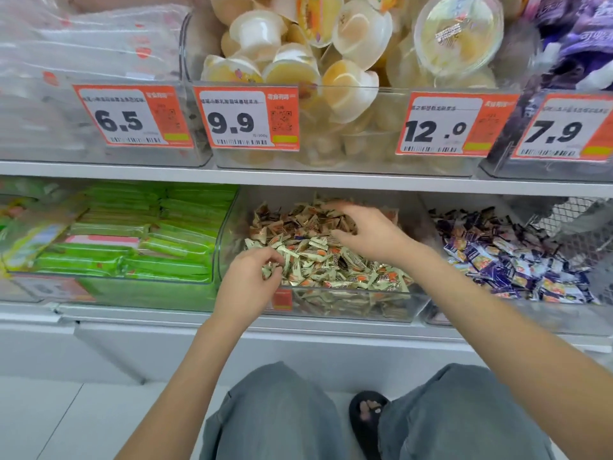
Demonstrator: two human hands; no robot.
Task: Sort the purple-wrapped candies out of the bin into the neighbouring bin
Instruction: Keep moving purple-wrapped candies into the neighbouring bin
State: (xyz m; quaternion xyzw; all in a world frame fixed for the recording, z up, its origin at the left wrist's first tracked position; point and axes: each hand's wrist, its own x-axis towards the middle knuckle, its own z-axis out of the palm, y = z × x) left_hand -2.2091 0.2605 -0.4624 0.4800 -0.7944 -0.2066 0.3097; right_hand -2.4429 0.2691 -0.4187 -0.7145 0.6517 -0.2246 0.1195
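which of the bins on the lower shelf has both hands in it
The middle bin, full of gold-wrapped candies. The left hand and right hand are both in it; the green-packet bin and purple-candy bin beside it are untouched.

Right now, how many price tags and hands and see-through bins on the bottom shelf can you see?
Price tags: 4, reading 6.5, 9.9, 12.0, 7.9
Hands: 2, left hand, right hand
Bottom-shelf bins: 3, green bars, gold candies, purple candies
Total: 9

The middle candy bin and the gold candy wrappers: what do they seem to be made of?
Middle candy bin: seemingly clear hard plastic, glossy; the candies show through its front wall. Gold candy wrappers: probably thin metallised film, shiny and crinkled, with zigzag-cut ends.
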